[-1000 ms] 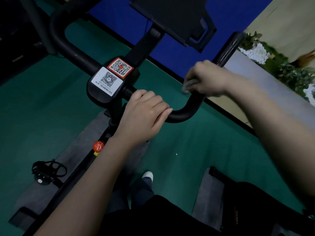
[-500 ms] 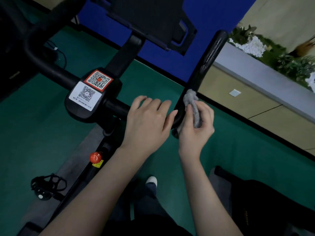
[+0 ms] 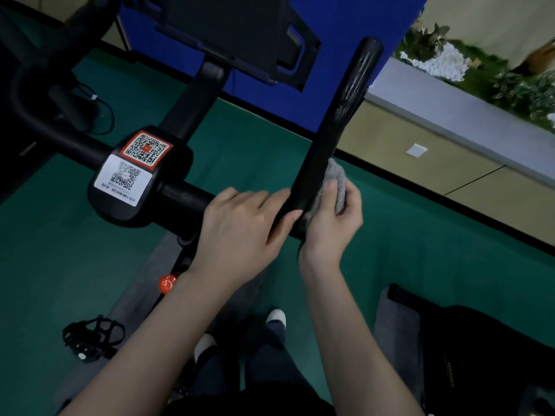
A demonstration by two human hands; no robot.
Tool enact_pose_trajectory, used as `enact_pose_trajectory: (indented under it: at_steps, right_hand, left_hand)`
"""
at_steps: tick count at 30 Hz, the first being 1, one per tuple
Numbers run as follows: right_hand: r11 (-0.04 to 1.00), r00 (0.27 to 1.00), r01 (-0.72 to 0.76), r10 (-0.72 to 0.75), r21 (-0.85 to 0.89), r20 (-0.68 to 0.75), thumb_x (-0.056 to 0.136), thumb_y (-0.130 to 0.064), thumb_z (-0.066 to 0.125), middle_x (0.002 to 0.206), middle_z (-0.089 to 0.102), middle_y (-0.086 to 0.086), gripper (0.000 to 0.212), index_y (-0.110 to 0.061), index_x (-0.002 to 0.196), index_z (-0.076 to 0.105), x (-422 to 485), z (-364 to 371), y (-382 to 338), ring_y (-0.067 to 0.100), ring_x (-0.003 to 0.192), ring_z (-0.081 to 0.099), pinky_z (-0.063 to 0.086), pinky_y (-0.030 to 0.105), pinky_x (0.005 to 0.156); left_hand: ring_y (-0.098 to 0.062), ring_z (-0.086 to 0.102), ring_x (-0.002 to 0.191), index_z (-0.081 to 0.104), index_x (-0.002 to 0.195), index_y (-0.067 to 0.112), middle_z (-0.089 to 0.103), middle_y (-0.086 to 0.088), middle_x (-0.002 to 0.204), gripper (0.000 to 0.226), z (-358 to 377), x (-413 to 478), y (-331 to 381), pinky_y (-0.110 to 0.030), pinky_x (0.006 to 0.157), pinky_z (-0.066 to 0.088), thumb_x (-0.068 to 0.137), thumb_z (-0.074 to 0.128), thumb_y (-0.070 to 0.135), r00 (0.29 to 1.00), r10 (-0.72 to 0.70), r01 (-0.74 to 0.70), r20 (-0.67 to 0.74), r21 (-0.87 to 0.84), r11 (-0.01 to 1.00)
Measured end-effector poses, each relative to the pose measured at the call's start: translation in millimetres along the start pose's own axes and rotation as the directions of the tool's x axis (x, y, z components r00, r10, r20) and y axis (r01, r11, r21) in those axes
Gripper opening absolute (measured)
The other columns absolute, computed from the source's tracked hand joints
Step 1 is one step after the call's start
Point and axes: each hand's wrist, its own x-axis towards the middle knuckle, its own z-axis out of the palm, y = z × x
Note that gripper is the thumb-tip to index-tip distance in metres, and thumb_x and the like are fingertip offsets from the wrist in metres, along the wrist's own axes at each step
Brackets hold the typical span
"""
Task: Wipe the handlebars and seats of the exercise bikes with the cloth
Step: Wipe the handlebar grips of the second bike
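The black handlebar (image 3: 339, 121) of an exercise bike runs from a centre block with QR stickers (image 3: 135, 169) rightward, then bends up and away. My right hand (image 3: 333, 223) grips a grey cloth (image 3: 335, 187) against the right side of the upright bar, just above the bend. My left hand (image 3: 240, 229) rests over the horizontal bar at the bend, fingers laid across it and reaching toward the right hand. The bike's seat is out of view.
A black console holder (image 3: 240, 34) sits above the stem. A red knob (image 3: 168, 282) and a black pedal (image 3: 90, 337) lie lower left over the green floor. Another dark bike part (image 3: 468, 355) stands lower right. A planter ledge (image 3: 450, 94) runs along the right.
My right hand came down from the upper part of the right bar to the bend with the cloth and now sits slightly higher along the bar. The left hand stayed put.
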Motion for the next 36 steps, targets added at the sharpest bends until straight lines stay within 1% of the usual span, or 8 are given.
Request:
enact_pose_trajectory:
  at_steps: [5,11,18,22,27,30,33,36]
  right_hand:
    - [0.957,0.965,-0.247,0.229,0.155,0.128,0.099,-0.012,0.049,0.081,0.062,0.005,0.015,-0.003,0.096,0.06,-21,-11,8,0.016,0.078,0.058,0.049,0.038,0.078]
    - [0.773,0.827,-0.556,0.478,0.306,0.296,0.1,-0.014,0.048,0.085,0.065,0.009,0.018,-0.007,0.094,0.063,3,-6,-4,0.022,0.081,0.062,0.052,0.039,0.081]
    - [0.659,0.669,-0.71,0.523,0.247,0.528,0.1,-0.002,0.032,0.095,0.066,0.013,0.032,0.007,0.123,0.053,4,-16,1,0.019,0.081,0.066,0.056,0.027,0.073]
    - [0.63,0.593,-0.753,0.522,0.191,0.613,0.099,-0.002,0.03,0.09,0.067,0.011,0.032,-0.001,0.102,0.061,14,-14,-1,0.017,0.077,0.067,0.055,0.027,0.074]
    - [0.612,0.531,-0.781,0.544,0.126,0.649,0.101,-0.006,0.033,0.087,0.069,0.012,0.027,-0.003,0.103,0.06,11,-24,3,0.02,0.079,0.067,0.055,0.032,0.076]
    - [0.644,0.571,-0.755,0.553,0.124,0.607,0.101,-0.006,0.036,0.081,0.07,0.011,0.025,-0.001,0.099,0.06,16,-19,-2,0.02,0.073,0.068,0.057,0.028,0.068]
    - [0.71,0.7,-0.671,0.514,0.212,0.496,0.101,-0.01,0.042,0.094,0.071,0.015,0.022,0.0,0.109,0.06,29,-9,-7,0.023,0.085,0.069,0.059,0.03,0.075]
    - [0.855,0.828,-0.496,0.414,0.151,0.377,0.101,-0.014,0.045,0.082,0.063,0.009,0.016,-0.006,0.093,0.057,31,-6,-6,0.018,0.076,0.06,0.052,0.029,0.069]
  left_hand:
    - [-0.021,0.064,0.062,0.071,0.108,0.013,0.068,0.0,0.071,0.033,0,-1,1,-0.035,0.061,0.046,0.097,0.051,0.038,1.0,-0.009,0.009,-0.014,-0.011,1.0]
    - [-0.021,0.062,0.061,0.072,0.105,0.013,0.067,0.001,0.069,0.034,3,-1,0,-0.034,0.059,0.043,0.097,0.051,0.039,0.998,0.009,-0.008,-0.054,0.022,1.0]
    - [-0.021,0.063,0.063,0.071,0.108,0.014,0.067,0.001,0.072,0.034,2,-2,1,-0.036,0.061,0.044,0.098,0.049,0.038,0.999,0.0,0.001,-0.033,0.015,1.0]
    - [-0.022,0.062,0.064,0.07,0.11,0.014,0.065,0.0,0.072,0.035,-1,0,3,-0.035,0.063,0.042,0.097,0.05,0.039,1.0,-0.022,0.022,-0.003,0.019,1.0]
    - [-0.025,0.062,0.069,0.07,0.11,0.01,0.065,-0.003,0.076,0.033,-2,10,14,-0.037,0.067,0.043,0.096,0.052,0.033,0.986,-0.155,0.156,-0.057,0.001,0.988]
    - [-0.025,0.061,0.071,0.07,0.11,0.01,0.064,-0.004,0.079,0.028,2,21,27,-0.036,0.068,0.044,0.095,0.054,0.029,0.969,-0.235,0.236,-0.078,0.002,0.972]
    - [-0.025,0.061,0.074,0.068,0.112,0.012,0.064,-0.003,0.083,0.029,7,31,36,-0.036,0.07,0.047,0.095,0.053,0.03,0.963,-0.265,0.264,-0.042,-0.019,0.964]
    - [-0.024,0.062,0.077,0.066,0.115,0.013,0.063,-0.002,0.088,0.031,8,40,40,-0.034,0.064,0.049,0.095,0.055,0.033,0.949,-0.315,0.315,-0.006,-0.013,0.949]
